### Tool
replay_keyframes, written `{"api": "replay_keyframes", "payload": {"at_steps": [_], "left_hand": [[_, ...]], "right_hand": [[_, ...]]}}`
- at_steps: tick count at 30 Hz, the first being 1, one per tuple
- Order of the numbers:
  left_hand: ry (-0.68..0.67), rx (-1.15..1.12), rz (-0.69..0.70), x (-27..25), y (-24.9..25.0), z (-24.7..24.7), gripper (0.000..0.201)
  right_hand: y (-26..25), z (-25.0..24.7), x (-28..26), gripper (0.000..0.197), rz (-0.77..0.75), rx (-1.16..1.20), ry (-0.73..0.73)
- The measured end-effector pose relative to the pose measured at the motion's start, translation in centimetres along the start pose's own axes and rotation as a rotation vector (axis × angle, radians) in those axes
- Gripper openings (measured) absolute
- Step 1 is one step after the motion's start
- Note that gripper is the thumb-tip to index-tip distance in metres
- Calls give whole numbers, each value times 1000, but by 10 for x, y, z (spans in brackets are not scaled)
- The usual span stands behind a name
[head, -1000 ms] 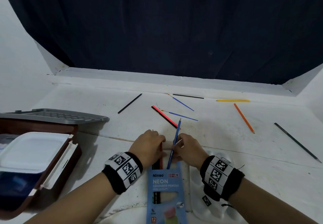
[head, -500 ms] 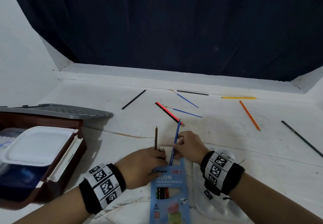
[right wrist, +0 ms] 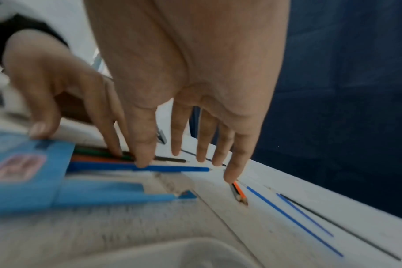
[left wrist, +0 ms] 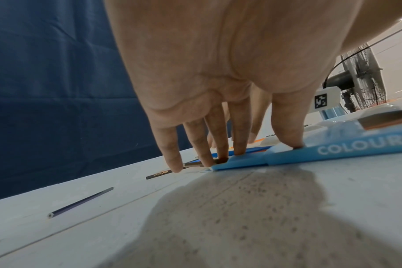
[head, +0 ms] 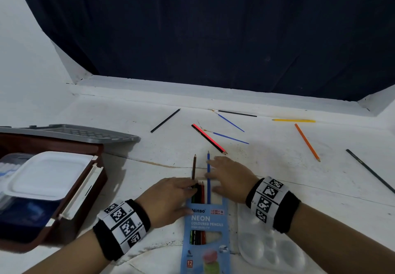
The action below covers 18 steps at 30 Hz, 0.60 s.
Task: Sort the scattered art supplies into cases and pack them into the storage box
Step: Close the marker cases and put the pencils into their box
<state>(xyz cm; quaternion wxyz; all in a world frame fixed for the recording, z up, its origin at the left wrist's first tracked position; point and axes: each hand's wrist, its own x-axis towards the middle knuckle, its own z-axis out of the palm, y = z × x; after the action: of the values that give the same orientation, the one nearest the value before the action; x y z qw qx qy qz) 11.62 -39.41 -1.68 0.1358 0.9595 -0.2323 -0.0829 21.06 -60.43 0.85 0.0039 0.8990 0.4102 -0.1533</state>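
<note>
A blue coloured-pencil box [head: 205, 226] lies flat near the front edge, its open end facing away. Green, black and red pencils sit inside. A blue pencil [head: 208, 167] is partly inside and a brown pencil [head: 194, 166] sticks out beside it. My left hand [head: 171, 196] lies flat with the thumb [left wrist: 287, 137] on the box [left wrist: 333, 151] and the fingertips [left wrist: 209, 159] on the pencil ends. My right hand [head: 227, 179] is spread, its thumb [right wrist: 142, 159] pressing the blue pencil [right wrist: 179, 169]. A brown storage box [head: 85, 201] stands open at the left.
Farther back lie a black pencil [head: 165, 120], a red-and-black pencil [head: 208, 138], two blue brushes [head: 227, 136], a black brush [head: 235, 113], a yellow pencil [head: 294, 120], an orange pencil [head: 306, 142] and a dark pencil [head: 369, 170]. A white palette [head: 267, 250] sits under my right wrist. A white case [head: 47, 173] fills the storage box.
My left hand drew back onto the box mouth, uncovering the brown pencil. The blue pencil swung straight in line with the box, and my right hand went from pinching it to lying flat.
</note>
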Motion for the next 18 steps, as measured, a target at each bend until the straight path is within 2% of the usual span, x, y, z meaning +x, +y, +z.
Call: {"api": "replay_keyframes", "payload": {"at_steps": [2, 6, 11, 13, 18], "left_hand": [[-38, -30, -35, 1, 3, 1, 61], [-62, -60, -54, 3, 5, 0, 58], [-69, -71, -59, 4, 2, -1, 56], [-74, -76, -67, 5, 2, -2, 58], [-98, -50, -108, 8, -2, 2, 64]], "right_hand": [[-2, 3, 0, 48, -25, -54, -38], [-9, 7, 1, 28, -57, -104, 26], [-20, 12, -6, 17, -117, -129, 64], [-20, 15, -10, 18, -185, -61, 108], [-24, 15, -24, 25, -261, 201, 76]]}}
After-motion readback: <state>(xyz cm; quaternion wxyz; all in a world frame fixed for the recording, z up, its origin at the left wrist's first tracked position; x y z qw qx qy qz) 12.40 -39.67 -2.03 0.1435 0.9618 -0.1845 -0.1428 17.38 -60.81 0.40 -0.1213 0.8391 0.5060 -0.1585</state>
